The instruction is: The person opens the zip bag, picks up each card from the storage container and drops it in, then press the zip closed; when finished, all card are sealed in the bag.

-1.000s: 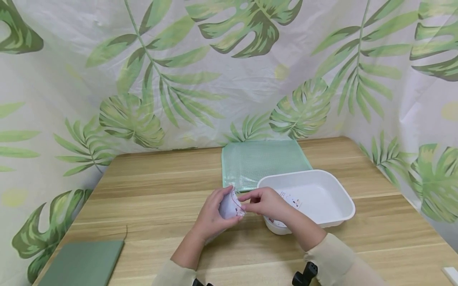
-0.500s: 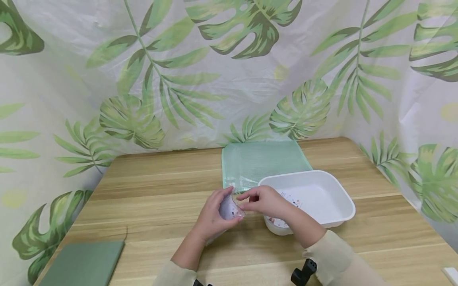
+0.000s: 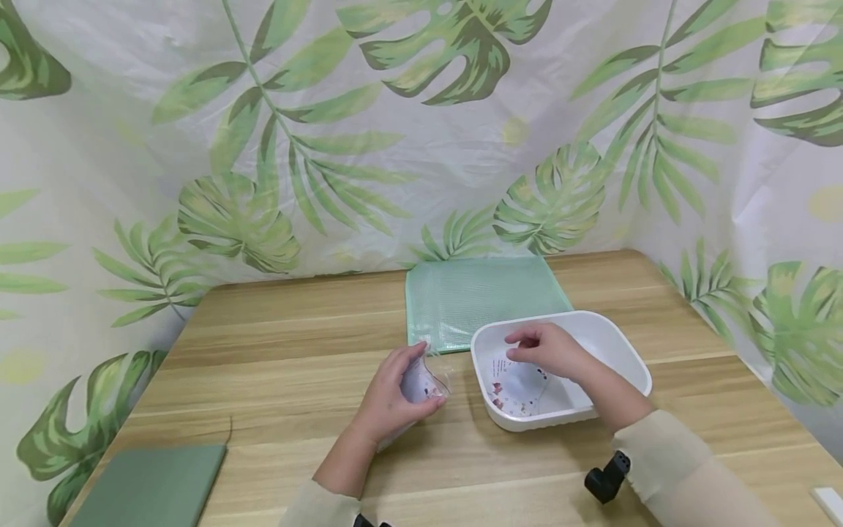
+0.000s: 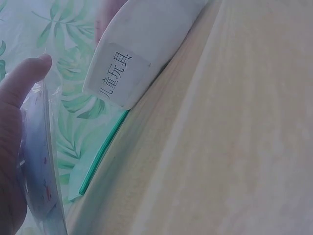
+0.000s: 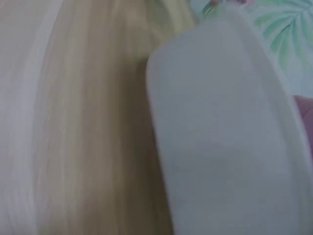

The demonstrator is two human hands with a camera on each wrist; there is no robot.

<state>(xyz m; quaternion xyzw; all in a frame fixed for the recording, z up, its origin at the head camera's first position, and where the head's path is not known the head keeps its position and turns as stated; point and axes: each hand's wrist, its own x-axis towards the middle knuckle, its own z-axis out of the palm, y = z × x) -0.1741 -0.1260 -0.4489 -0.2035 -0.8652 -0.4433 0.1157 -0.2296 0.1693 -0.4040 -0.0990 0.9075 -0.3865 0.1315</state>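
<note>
My left hand (image 3: 395, 399) grips a clear plastic bag (image 3: 440, 372) with a pale printed sheet inside, its open end facing right. In the left wrist view the thumb bends over the edge of the bag (image 4: 41, 161). Over the white plastic bin (image 3: 622, 366) hangs my right hand (image 3: 549, 351), its fingers loosely bent and apart, with nothing seen between them. A white sheet with small printed pictures (image 3: 523, 388) lies in the left part of the bin. The right wrist view is blurred and shows mostly the bin's outer wall (image 5: 215, 127).
Behind the bin lies a green mesh zip pouch (image 3: 484, 293) on the wooden table (image 3: 316, 322). A grey-green flat board or book (image 3: 154, 483) is at the front left. A white object (image 3: 828, 505) shows at the right edge. The leaf-print curtain (image 3: 369, 183) closes off the back.
My right hand has left the bag's mouth and moved right, over the bin. The left hand keeps the bag in nearly the same place.
</note>
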